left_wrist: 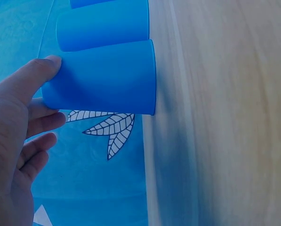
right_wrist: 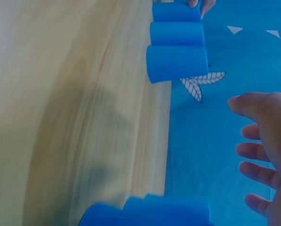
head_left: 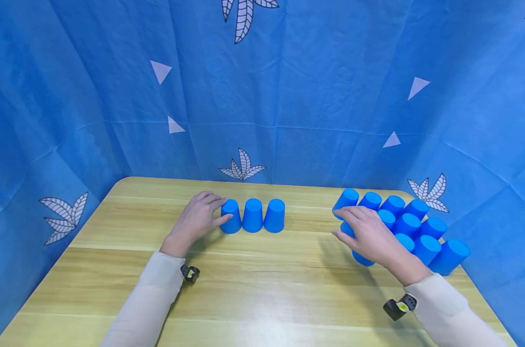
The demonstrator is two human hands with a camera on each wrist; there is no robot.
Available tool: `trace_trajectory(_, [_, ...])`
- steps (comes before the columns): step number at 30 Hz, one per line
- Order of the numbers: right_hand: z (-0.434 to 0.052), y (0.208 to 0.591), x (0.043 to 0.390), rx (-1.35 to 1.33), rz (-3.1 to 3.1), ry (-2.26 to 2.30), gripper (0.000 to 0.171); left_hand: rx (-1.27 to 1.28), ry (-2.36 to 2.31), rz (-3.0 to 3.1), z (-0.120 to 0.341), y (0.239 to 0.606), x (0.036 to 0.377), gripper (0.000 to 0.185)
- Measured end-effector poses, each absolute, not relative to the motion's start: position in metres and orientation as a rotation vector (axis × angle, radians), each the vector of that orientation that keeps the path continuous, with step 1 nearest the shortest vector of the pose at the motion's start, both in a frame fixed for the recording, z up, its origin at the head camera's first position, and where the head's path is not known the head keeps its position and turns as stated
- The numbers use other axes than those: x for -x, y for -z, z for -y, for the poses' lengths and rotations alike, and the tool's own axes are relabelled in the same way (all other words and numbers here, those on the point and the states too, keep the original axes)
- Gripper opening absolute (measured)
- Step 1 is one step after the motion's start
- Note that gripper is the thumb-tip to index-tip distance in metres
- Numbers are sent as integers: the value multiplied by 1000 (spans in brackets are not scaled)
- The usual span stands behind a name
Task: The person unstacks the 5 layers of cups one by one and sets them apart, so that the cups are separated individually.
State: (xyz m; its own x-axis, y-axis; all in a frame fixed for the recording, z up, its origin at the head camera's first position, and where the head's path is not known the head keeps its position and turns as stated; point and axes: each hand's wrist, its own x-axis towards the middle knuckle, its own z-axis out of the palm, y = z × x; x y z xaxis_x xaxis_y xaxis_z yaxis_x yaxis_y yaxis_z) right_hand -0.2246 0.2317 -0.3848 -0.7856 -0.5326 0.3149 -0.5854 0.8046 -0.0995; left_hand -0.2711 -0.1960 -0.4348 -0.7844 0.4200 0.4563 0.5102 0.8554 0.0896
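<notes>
three blue cups (head_left: 252, 215) upside down in a row near the back middle of the wooden counter (head_left: 253, 289), rims down, sides touching or nearly so. left hand (head_left: 197, 219) against the leftmost cup (head_left: 231, 217), thumb on its near side and fingers curved behind its top; in the left wrist view thumb tip (left_wrist: 48, 66) on the closed base edge of that cup (left_wrist: 102, 82), other fingers loosely bent behind it, so a light touch or a loose hold, hard to call a firm grip. right hand (head_left: 368, 233) spread over a cluster of cups (head_left: 411, 226) at the right back corner, fingers extended and relaxed, holding nothing as far as shown; in the right wrist view fingers (right_wrist: 260, 157) splayed in the air with cups (right_wrist: 147, 212) below them. probably thin moulded plastic: light, stiff enough to keep shape but likely to flex if squeezed, smooth and a little slippery, easy to tip or knock sideways. best taken round the tapered wall near the closed top, thumb opposite fingers, with gentle pressure. hidden or unclear: several cups under the right hand and wrist, so no exact count; whether any cluster cups are nested or tilted against each other; whether the right palm touches a cup. both wrist views blurred on the counter. small black devices (head_left: 190, 273) at the wrists, partly cut off.
</notes>
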Motion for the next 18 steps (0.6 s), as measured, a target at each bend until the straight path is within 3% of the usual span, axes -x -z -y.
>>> trace_trajectory(18, [-162, 392, 255, -882, 2768, -356, 55, 713, 294, 2547, 197, 437, 272, 52])
